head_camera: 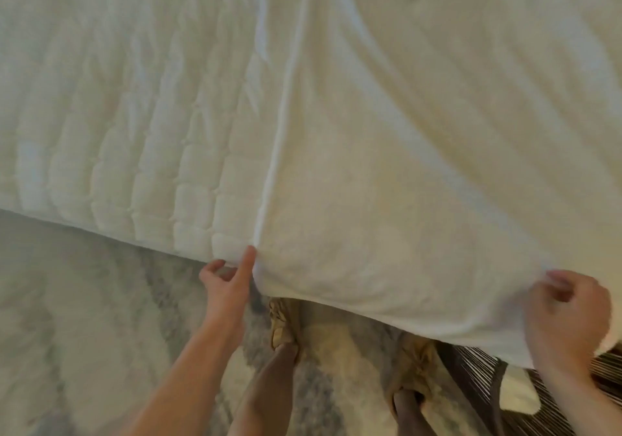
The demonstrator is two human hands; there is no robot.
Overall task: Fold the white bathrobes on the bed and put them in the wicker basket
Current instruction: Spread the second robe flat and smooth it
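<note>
A white bathrobe (404, 173) lies spread flat over the right part of the bed (101, 115), which has a quilted white cover. Its lower hem hangs over the bed's near edge. My left hand (230, 280) pinches the robe's lower left corner at the bed edge, thumb and forefinger on the straight seamed edge. My right hand (568, 317) is closed on the robe's lower right corner, with cloth bunched in the fingers. No wicker basket is in view.
A pale patterned rug (84, 334) covers the floor in front of the bed. My two feet in tan shoes (282, 321) stand right at the bed edge. A dark striped thing (505, 385) lies on the floor at lower right.
</note>
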